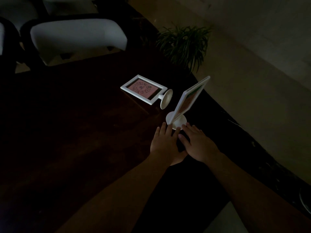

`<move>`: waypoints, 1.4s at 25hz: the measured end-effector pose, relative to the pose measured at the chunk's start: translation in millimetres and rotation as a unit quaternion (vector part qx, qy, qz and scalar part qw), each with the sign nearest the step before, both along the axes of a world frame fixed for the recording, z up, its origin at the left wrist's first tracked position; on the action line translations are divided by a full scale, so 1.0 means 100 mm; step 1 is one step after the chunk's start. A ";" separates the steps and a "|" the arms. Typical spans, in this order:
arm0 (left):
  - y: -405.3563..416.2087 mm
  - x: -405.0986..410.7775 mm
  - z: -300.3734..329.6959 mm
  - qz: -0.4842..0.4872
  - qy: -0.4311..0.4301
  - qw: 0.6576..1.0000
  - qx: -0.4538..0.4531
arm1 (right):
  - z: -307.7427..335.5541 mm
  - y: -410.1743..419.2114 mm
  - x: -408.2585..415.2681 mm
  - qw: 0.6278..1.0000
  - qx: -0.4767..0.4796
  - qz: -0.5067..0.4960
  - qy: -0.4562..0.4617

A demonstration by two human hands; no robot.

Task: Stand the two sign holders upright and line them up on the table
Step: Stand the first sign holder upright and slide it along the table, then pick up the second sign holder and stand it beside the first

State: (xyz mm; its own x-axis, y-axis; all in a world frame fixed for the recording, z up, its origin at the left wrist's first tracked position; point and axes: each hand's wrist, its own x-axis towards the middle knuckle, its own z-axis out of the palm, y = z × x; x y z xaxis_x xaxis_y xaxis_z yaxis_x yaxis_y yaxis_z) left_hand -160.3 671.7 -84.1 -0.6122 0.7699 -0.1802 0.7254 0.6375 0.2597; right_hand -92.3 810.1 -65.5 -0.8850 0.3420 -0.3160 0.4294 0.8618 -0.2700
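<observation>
The scene is dim. One white sign holder point(188, 100) stands upright on its round base near the right edge of the dark wooden table point(75, 132). A second white sign holder point(143, 89) with a pink card lies flat just to its left, its round foot pointing right. My left hand point(165, 142) and my right hand point(198, 143) rest flat on the table side by side, fingers spread, their fingertips at the near rim of the upright holder's base. Neither hand holds anything.
White chairs with dark frames point(77, 37) stand along the table's far side. A leafy green plant point(183, 44) sits on the pale floor beyond the table's far right corner. The table's right edge runs diagonally close to the upright holder.
</observation>
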 end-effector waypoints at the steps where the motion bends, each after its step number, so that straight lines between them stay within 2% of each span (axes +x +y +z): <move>1: -0.01 0.01 0.00 -0.001 -0.002 1.000 -0.001 | 0.01 -0.01 0.00 1.000 -0.005 -0.002 -0.004; 5: -0.14 0.02 0.03 -0.007 -0.004 1.000 0.018 | 0.07 -0.12 0.05 1.000 -0.012 -0.017 0.005; 11: -0.70 -0.12 0.15 0.041 0.013 0.999 0.033 | 0.33 -0.71 0.08 0.990 0.052 0.048 0.123; 15: -1.15 -0.27 0.27 0.093 0.015 0.995 0.033 | 0.53 -1.09 -0.27 0.982 0.038 0.108 0.151; 18: -1.46 -0.38 0.36 0.123 0.019 0.992 0.035 | 0.67 -1.20 -0.73 0.978 0.051 0.116 0.167; 22: -1.88 -0.46 0.42 0.149 0.022 0.987 0.048 | 0.82 -1.19 -1.35 0.978 0.139 0.088 0.127; 26: -2.25 -0.47 0.36 0.169 0.013 0.984 0.051 | 0.84 -1.01 -1.75 0.979 0.195 0.031 0.043; 31: -2.47 -0.47 0.23 0.194 0.001 0.980 0.042 | 0.68 -0.86 -1.89 0.952 0.297 0.068 -0.037; 35: -2.46 -0.44 0.20 0.191 0.000 0.979 0.065 | 0.58 -0.88 -1.86 0.938 0.330 0.109 -0.008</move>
